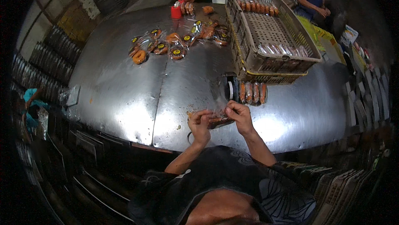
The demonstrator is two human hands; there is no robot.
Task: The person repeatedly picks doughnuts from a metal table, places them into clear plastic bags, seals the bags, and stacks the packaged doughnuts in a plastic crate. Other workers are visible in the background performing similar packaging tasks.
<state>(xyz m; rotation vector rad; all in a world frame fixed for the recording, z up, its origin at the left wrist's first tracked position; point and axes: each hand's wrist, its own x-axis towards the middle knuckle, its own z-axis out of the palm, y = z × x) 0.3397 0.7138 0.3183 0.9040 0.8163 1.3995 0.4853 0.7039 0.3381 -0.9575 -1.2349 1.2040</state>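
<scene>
A brown, filmed packet [221,121] was found on the near side of the grey crate [259,64], held low over the metal table [124,86] and set well apart from that crate. The left end of the packet is gripped by the left hand [200,123], thumb and fingers brought together on it; at the other end, gathered film is pinched by the thumb and forefinger of the right hand [239,115]. Whether any tape is held cannot be told. Just before the crate's near wall, a row of wrapped rings [252,93] is stood on edge, with a dark holder bearing a pale strip [229,88] placed beside it. To the crate's left, loose wrapped rings [176,52] are scattered. The step in hand is judged to be the closing of the film around the packet. For the next move, the film would need to be kept drawn snug by both hands while its loose end is folded and secured; if it is released early, slackening should be expected.
</scene>
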